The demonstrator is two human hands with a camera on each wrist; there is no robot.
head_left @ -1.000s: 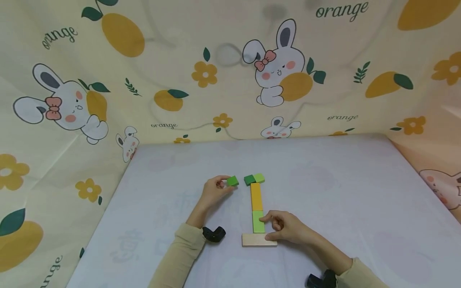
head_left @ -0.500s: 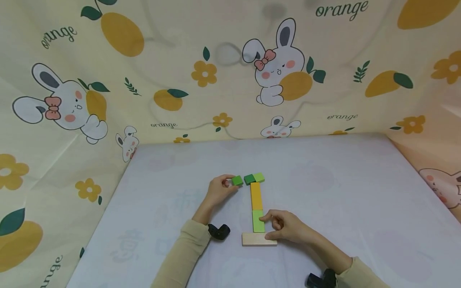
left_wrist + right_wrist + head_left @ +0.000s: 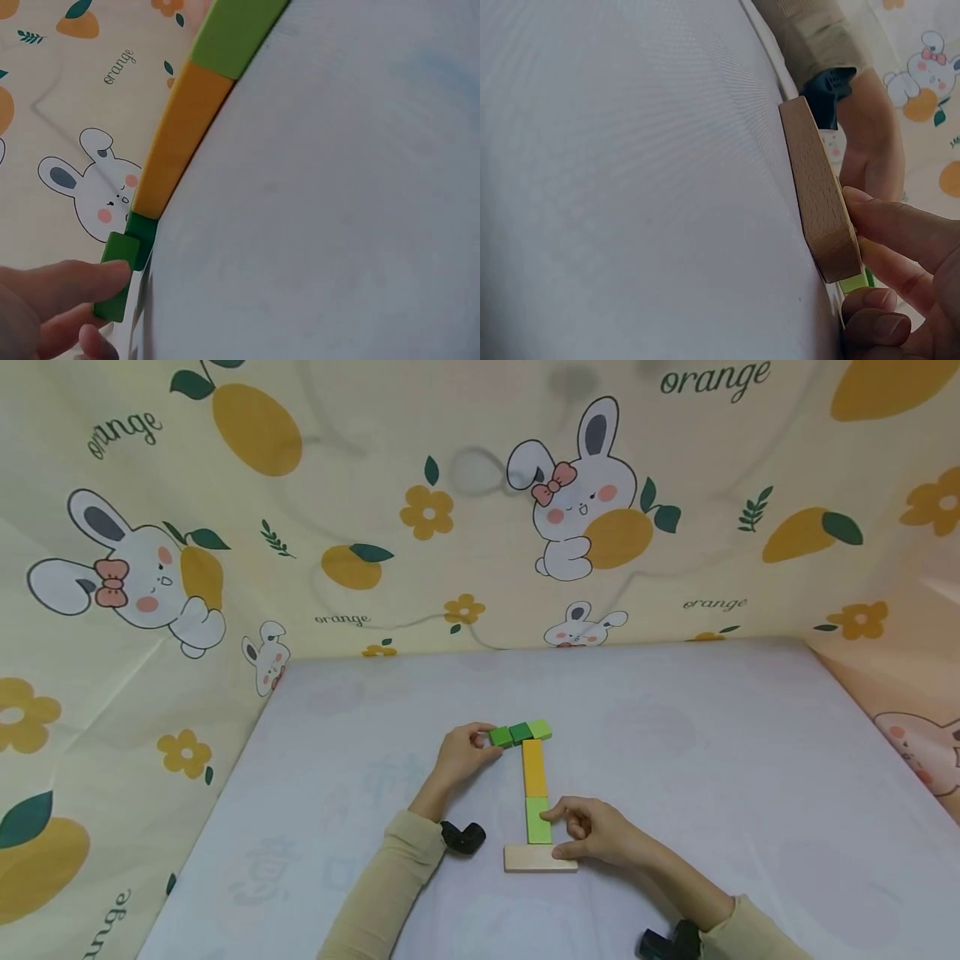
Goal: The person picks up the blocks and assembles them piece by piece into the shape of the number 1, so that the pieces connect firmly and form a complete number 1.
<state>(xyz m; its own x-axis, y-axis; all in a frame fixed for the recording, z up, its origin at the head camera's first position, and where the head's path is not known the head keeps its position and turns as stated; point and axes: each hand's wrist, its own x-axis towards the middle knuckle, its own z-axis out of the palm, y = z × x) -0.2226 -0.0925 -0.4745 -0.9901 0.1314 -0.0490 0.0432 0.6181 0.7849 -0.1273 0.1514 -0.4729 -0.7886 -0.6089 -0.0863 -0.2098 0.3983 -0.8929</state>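
Note:
My left hand (image 3: 459, 757) pinches a green block (image 3: 500, 737) between thumb and fingers, up against the left side of a dark green block (image 3: 521, 733). A light green block (image 3: 540, 729) sits at the dark one's right. Below this slanted row, a yellow block (image 3: 533, 768) runs down to a light green rectangular block (image 3: 537, 827). Across the bottom lies a plain wooden block (image 3: 528, 859). My right hand (image 3: 600, 833) rests its thumb on the wooden block's right end, while its index finger touches the light green rectangle's right edge. In the right wrist view the wooden block (image 3: 814, 180) partly hides the rest.
A white cloth (image 3: 697, 735) covers the table under the blocks. Behind and at the sides hangs a cream curtain (image 3: 465, 568) printed with rabbits and oranges. Black devices are strapped to the left wrist (image 3: 463, 837) and right wrist.
My left hand has moved right with the green block, closing the gap to the dark green block. The right hand and the other blocks have stayed in place.

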